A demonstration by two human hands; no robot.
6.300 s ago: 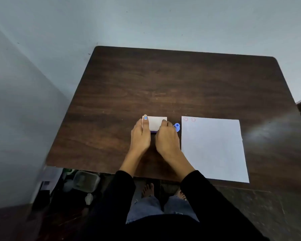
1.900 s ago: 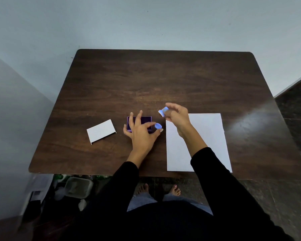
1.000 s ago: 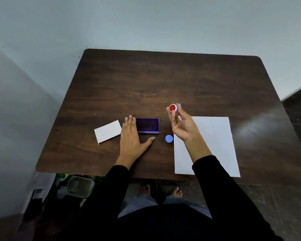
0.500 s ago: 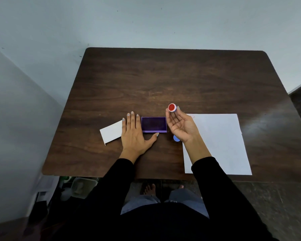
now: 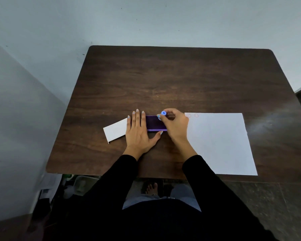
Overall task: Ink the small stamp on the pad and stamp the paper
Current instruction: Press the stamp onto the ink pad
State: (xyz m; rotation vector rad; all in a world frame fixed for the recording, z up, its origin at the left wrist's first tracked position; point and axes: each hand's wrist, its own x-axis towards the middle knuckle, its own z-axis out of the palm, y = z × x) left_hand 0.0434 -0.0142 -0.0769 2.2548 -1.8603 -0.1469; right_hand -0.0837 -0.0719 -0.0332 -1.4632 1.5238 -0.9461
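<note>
The open purple ink pad [image 5: 154, 123] lies on the dark wooden table [image 5: 172, 80]. My left hand [image 5: 139, 133] rests flat on the table against the pad's left side, thumb along its front edge, fingers spread. My right hand [image 5: 175, 124] pinches the small blue stamp [image 5: 163, 113] and holds it face down at the pad's far right corner; whether it touches the ink is hidden. The white paper [image 5: 221, 145] lies to the right, with two red smiley prints [image 5: 192, 115] at its far left corner.
The pad's white lid [image 5: 116, 130] lies left of my left hand. The stamp's blue cap is hidden behind my right hand. A wall runs along the table's far edge and left side. Under the near edge, a container stands on the floor [image 5: 82, 184].
My right hand has turned the stamp from face up to face down and brought it left over the ink pad. My left hand has stayed beside the pad.
</note>
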